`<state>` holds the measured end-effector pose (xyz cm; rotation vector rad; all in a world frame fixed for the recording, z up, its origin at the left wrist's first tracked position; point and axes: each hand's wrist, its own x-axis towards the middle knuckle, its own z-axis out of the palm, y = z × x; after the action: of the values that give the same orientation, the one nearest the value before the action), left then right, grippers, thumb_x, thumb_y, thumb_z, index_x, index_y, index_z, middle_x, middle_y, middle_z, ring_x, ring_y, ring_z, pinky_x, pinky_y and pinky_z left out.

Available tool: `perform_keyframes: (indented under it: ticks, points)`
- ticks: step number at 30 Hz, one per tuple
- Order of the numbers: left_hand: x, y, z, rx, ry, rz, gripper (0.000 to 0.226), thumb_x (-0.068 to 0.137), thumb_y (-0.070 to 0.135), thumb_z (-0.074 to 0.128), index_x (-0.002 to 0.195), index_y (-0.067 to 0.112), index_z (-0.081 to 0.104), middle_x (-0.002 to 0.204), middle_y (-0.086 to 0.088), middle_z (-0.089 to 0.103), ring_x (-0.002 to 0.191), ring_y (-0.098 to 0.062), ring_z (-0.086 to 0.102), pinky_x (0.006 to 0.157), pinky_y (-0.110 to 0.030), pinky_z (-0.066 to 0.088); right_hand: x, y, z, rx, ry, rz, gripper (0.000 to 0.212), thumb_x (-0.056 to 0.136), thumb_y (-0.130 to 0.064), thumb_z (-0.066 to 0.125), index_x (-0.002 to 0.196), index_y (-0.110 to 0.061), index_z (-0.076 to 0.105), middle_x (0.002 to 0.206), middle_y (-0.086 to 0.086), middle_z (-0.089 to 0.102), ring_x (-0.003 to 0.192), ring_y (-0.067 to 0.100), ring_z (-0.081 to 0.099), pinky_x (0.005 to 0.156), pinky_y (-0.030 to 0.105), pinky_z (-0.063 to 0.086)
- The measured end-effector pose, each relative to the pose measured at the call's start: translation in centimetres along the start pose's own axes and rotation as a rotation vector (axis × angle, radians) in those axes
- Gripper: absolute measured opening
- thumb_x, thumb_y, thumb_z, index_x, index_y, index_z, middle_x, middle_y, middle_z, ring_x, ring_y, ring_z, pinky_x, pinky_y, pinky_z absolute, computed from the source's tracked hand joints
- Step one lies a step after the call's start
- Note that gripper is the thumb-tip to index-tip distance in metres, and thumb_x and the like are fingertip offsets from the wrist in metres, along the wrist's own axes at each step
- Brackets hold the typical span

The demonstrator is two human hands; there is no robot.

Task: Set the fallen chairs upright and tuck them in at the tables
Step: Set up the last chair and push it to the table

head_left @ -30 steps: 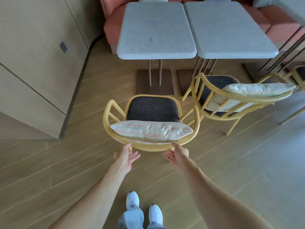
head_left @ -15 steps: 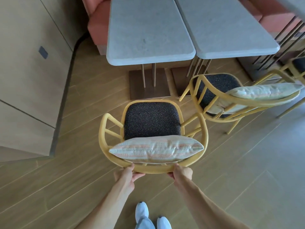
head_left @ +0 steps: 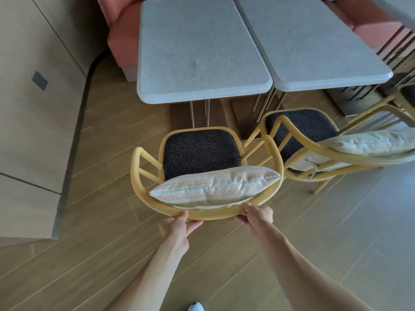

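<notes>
**Both hands on the backrest, chair ready to go under the desk**

The left hand (head_left: 177, 227) and right hand (head_left: 258, 217) each curl around the curved back rail of the chair (head_left: 143, 176), thumbs on top, fingers underneath. The chair stands upright on the floor (head_left: 112, 140), facing the left desk (head_left: 197, 50), its dark seat just short of the desk edge. A striped cushion (head_left: 213, 187) leans against the backrest. To tuck it in well, the push should probably run straight and level, with even pressure from both hands, so the arms slide under the top and the legs miss the desk base. A second chair (head_left: 298, 131) stands just to the right, angled and close enough to catch.
</notes>
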<state>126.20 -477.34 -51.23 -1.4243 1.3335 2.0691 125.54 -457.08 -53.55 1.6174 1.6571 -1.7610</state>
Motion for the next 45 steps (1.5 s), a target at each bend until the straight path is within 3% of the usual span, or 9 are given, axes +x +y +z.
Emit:
perform_keyframes:
  ticks: [2, 6, 11, 17, 21, 25, 32, 38, 45]
  points:
    - [0.9, 0.9, 0.7, -0.001, -0.009, 0.014, 0.004, 0.095, -0.005, 0.06, 0.095, -0.005, 0.064, 0.093, -0.021, 0.069, 0.059, -0.029, 0.074, 0.065, -0.051, 0.062, 0.7, -1.2, 0.9, 0.008, 0.008, -0.004, 0.011, 0.094, -0.011, 0.066, 0.102, -0.005, 0.061, 0.084, 0.013, 0.072, 0.052, 0.028, 0.073, 0.053, 0.034, 0.063]
    - [2.2, 2.4, 1.8, -0.005, -0.007, 0.023, 0.005, 0.095, -0.004, 0.06, 0.097, -0.006, 0.065, 0.088, -0.021, 0.071, 0.058, -0.031, 0.074, 0.079, -0.049, 0.061, 1.8, -2.6, 2.3, 0.022, -0.005, -0.01, 0.008, 0.096, -0.011, 0.063, 0.103, -0.01, 0.059, 0.093, 0.014, 0.073, 0.055, 0.028, 0.074, 0.065, 0.039, 0.065]
    - [3.1, 3.4, 2.3, -0.016, -0.008, 0.023, 0.005, 0.094, -0.002, 0.063, 0.093, -0.005, 0.066, 0.064, -0.012, 0.074, 0.063, -0.038, 0.074, 0.06, -0.044, 0.063, 2.8, -3.5, 3.3, -0.006, 0.009, -0.015, 0.005, 0.096, -0.012, 0.063, 0.097, -0.01, 0.058, 0.088, 0.014, 0.074, 0.056, 0.029, 0.074, 0.066, 0.041, 0.065]
    - [3.4, 3.3, 2.4, -0.002, -0.001, 0.03, 0.005, 0.094, -0.002, 0.063, 0.092, -0.006, 0.065, 0.058, -0.011, 0.072, 0.056, -0.032, 0.073, 0.059, -0.048, 0.061, 2.4, -3.7, 3.3, -0.019, 0.039, -0.014, 0.019, 0.096, -0.014, 0.062, 0.079, -0.016, 0.054, 0.087, 0.012, 0.072, 0.053, 0.028, 0.073, 0.05, 0.034, 0.062]
    - [3.5, 3.1, 2.3, 0.017, 0.021, 0.042, 0.006, 0.093, 0.002, 0.066, 0.093, -0.004, 0.067, 0.074, -0.018, 0.074, 0.06, -0.034, 0.074, 0.06, -0.046, 0.062, 2.2, -3.6, 3.2, 0.001, 0.036, -0.025, 0.017, 0.095, -0.014, 0.062, 0.081, -0.016, 0.055, 0.085, 0.012, 0.072, 0.052, 0.028, 0.073, 0.044, 0.03, 0.059]
    - [3.2, 2.8, 2.3, 0.018, 0.028, 0.056, 0.011, 0.094, 0.006, 0.066, 0.097, -0.005, 0.067, 0.088, -0.019, 0.071, 0.062, -0.034, 0.075, 0.077, -0.044, 0.063, 1.7, -3.6, 3.2, 0.024, 0.021, -0.027, 0.012, 0.095, -0.018, 0.065, 0.087, -0.012, 0.059, 0.091, 0.015, 0.073, 0.051, 0.028, 0.073, 0.04, 0.026, 0.055]
    - [2.4, 3.0, 2.4, 0.015, 0.002, 0.073, 0.008, 0.092, 0.006, 0.068, 0.092, 0.0, 0.063, 0.096, -0.022, 0.068, 0.069, -0.031, 0.076, 0.065, -0.043, 0.064, 0.7, -2.9, 3.0, 0.061, -0.033, -0.084, 0.029, 0.097, -0.025, 0.064, 0.114, -0.001, 0.065, 0.105, 0.016, 0.072, 0.044, 0.019, 0.07, 0.038, 0.02, 0.051]
    - [2.3, 2.3, 1.4, -0.022, -0.095, 0.089, 0.008, 0.093, 0.005, 0.065, 0.095, -0.003, 0.061, 0.1, -0.025, 0.066, 0.087, -0.035, 0.072, 0.072, -0.044, 0.063, 0.7, -1.6, 2.5, 0.139, -0.176, -0.099, 0.036, 0.1, -0.028, 0.061, 0.121, 0.002, 0.062, 0.104, 0.017, 0.071, 0.072, 0.026, 0.076, 0.061, 0.035, 0.064]
    - [3.2, 2.5, 2.4, -0.021, -0.056, 0.133, 0.003, 0.094, 0.001, 0.063, 0.094, -0.002, 0.062, 0.105, -0.025, 0.065, 0.081, -0.038, 0.073, 0.088, -0.047, 0.059, 1.9, -2.6, 2.8, 0.071, -0.147, -0.124, 0.037, 0.102, -0.024, 0.058, 0.131, -0.002, 0.054, 0.119, 0.019, 0.069, 0.05, 0.022, 0.072, 0.052, 0.029, 0.061]
